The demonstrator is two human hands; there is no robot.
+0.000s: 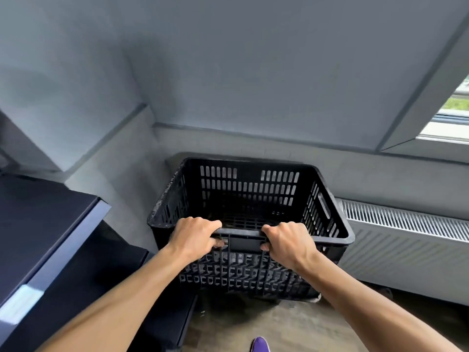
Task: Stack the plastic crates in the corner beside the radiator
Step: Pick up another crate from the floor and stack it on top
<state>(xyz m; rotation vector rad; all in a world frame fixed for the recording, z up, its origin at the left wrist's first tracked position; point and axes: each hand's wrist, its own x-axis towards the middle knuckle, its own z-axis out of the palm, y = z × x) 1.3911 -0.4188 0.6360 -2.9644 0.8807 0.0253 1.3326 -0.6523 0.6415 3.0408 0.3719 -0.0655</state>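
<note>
The black plastic crate point(250, 217) sits in the corner, the white radiator point(406, 240) just to its right. My left hand point(194, 236) and right hand point(289, 241) are both clenched around its near rim. A dark cabinet point(43, 237) stands left.

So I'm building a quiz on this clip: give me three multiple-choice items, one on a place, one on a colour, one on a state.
1. The radiator stands where, relative to the crate?
A. left
B. right
C. behind the person

2. The crate is
A. black
B. red
C. white

3. The crate's inside is
A. full of bottles
B. lidded
C. empty

Key: 1 B, the radiator's white fins lie right of the crate; 2 A, its slotted walls are black; 3 C, the bare floor grid shows while the left hand and right hand grip the near rim.
</note>
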